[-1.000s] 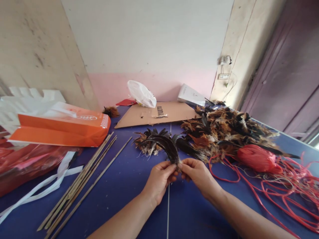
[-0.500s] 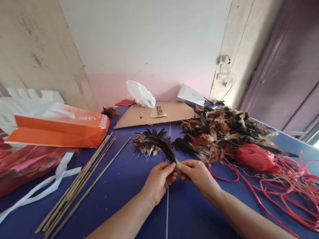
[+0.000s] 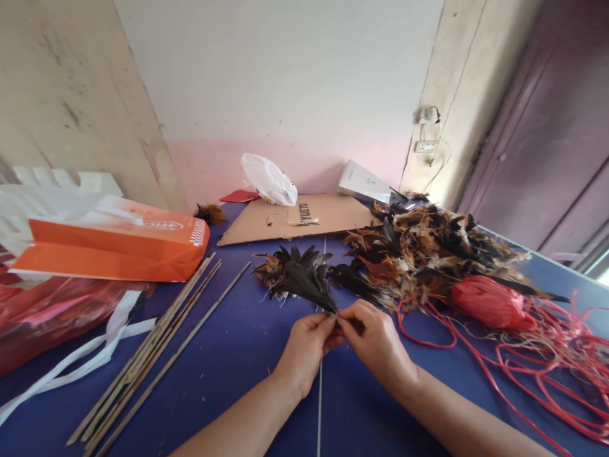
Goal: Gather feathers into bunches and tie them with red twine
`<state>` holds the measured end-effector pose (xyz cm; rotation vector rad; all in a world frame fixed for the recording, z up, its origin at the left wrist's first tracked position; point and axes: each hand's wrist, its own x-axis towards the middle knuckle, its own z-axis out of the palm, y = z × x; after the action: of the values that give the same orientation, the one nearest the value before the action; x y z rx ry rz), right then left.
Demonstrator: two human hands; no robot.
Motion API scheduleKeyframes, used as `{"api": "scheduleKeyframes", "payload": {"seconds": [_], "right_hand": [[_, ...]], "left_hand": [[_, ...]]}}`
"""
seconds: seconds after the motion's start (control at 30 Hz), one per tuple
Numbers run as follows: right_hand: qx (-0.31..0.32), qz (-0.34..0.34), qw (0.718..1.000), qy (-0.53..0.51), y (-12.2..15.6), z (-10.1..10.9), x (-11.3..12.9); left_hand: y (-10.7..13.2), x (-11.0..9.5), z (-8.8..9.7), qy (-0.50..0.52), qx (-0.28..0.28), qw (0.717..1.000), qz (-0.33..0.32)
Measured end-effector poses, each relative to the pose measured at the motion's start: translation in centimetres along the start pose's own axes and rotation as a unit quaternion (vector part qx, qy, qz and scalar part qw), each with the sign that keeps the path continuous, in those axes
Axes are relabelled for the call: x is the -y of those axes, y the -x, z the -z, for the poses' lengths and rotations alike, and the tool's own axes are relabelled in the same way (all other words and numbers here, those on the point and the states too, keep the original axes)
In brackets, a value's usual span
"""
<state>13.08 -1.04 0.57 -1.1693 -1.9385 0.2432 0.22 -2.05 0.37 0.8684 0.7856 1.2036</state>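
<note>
In the head view, a small bunch of black feathers fans out up and to the left from my fingertips. My left hand pinches it at the quill end, fingers curled beneath. My right hand is closed with thumb and forefinger at the same quill ends, touching the left fingertips. Just behind the held bunch lies a brown and black feather clump, partly covered by it. To the right, a large pile of brown and black feathers spreads on the blue table.
Thin sticks lie at the left, beside a white strap. An orange paper bag and red plastic are farther left. A red twine ball with loose strands sits right. Flat cardboard lies at the back under a white plastic bag.
The feathers in my hands have changed from a narrow curved shape to a wider fan. My right hand has turned slightly, its knuckles raised.
</note>
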Motion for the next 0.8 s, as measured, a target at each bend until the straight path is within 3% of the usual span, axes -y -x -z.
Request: {"api": "scheduleKeyframes", "payload": {"seconds": [0.13, 0.3, 0.4, 0.47, 0.57, 0.67, 0.8], "right_hand": [[0.012, 0.057, 0.995, 0.086, 0.0, 0.4, -0.2], [0.015, 0.139, 0.978, 0.155, 0.2, 0.9, 0.4], [0.017, 0.130, 0.987, 0.095, 0.2, 0.7, 0.5], [0.006, 0.079, 0.997, 0.003, 0.1, 0.4, 0.1], [-0.002, -0.075, 0.986, -0.147, -0.2, -0.2, -0.4], [0.043, -0.214, 0.932, -0.288, -0.5, -0.5, -0.5], [0.148, -0.257, 0.856, -0.423, -0.4, -0.2, 0.0]], "left_hand": [[0.2, 0.0, -0.3, 0.003, 0.044, 0.999, -0.026], [-0.1, 0.5, 0.1, -0.028, -0.010, 0.999, -0.031], [-0.3, 0.5, 0.5, -0.034, -0.017, 0.999, -0.036], [-0.3, 0.3, 0.6, -0.057, -0.022, 0.997, -0.041], [-0.2, 0.0, 0.6, -0.097, -0.038, 0.993, -0.053], [-0.1, -0.1, 0.5, -0.104, -0.037, 0.992, -0.064], [0.1, -0.4, 0.4, -0.101, -0.006, 0.992, -0.080]]}}
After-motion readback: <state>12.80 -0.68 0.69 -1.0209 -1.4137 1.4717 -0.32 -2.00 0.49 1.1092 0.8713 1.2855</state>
